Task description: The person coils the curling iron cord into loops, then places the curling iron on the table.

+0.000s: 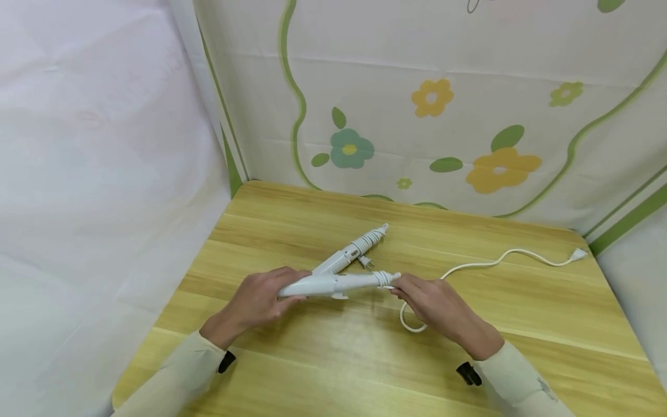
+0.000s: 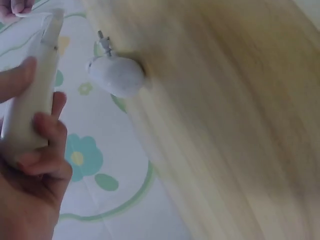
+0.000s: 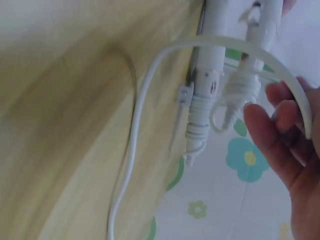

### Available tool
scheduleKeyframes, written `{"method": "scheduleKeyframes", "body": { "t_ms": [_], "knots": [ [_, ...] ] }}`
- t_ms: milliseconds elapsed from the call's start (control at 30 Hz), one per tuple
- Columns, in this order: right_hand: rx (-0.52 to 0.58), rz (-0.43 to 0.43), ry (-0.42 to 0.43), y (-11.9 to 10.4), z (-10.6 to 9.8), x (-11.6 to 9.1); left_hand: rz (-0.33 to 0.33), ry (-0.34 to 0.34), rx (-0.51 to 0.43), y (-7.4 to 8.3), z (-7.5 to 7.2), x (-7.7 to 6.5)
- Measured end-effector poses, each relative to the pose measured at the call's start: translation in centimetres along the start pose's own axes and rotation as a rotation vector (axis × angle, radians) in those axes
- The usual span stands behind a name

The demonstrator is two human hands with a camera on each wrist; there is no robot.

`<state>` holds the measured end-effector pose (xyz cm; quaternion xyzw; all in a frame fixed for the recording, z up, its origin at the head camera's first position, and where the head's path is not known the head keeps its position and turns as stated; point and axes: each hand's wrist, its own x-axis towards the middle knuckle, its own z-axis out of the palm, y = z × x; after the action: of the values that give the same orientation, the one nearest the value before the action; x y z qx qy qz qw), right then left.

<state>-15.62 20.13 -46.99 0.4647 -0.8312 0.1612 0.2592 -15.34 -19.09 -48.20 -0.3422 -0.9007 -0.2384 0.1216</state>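
My left hand (image 1: 263, 296) grips the thick end of a white wand-shaped appliance, which looks like a hair iron (image 1: 312, 285), above the table. Several turns of its white cord (image 1: 383, 278) wrap the narrow end. The right hand (image 1: 438, 304) is at that end and holds the cord, which arcs past its curled fingers in the right wrist view. A second white hair iron (image 1: 339, 260) lies on the table behind the held one, partly hidden by it. Its cord is coiled round its handle, with the two-pin plug (image 1: 366, 262) sticking out at the side.
The loose cord loops on the wooden table (image 1: 333, 365) and runs right to its white plug (image 1: 577, 255) near the far right corner. A flower-printed cloth (image 1: 375, 104) hangs along the back edge, and white cloth (image 1: 104, 202) stands at the left.
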Motion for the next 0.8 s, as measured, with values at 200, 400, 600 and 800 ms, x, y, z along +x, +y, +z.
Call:
{"method": "scheduleKeyframes", "body": {
  "t_ms": [200,400,600,800],
  "knots": [
    [-0.076,-0.097,-0.049,1.1,-0.8,0.1,0.051,-0.162,-0.216,0.0,-0.9,-0.1],
    [-0.12,-0.173,-0.048,1.7,-0.7,0.1,0.008,-0.238,-0.484,-0.3,-1.1,-0.1],
    [-0.014,-0.069,0.012,1.6,1.0,-0.6,-0.088,-0.24,-0.703,-0.2,-0.3,0.0],
    [0.111,0.093,0.021,0.7,2.5,-1.0,-0.236,-0.143,-0.755,0.3,0.8,0.2]
  ]
}}
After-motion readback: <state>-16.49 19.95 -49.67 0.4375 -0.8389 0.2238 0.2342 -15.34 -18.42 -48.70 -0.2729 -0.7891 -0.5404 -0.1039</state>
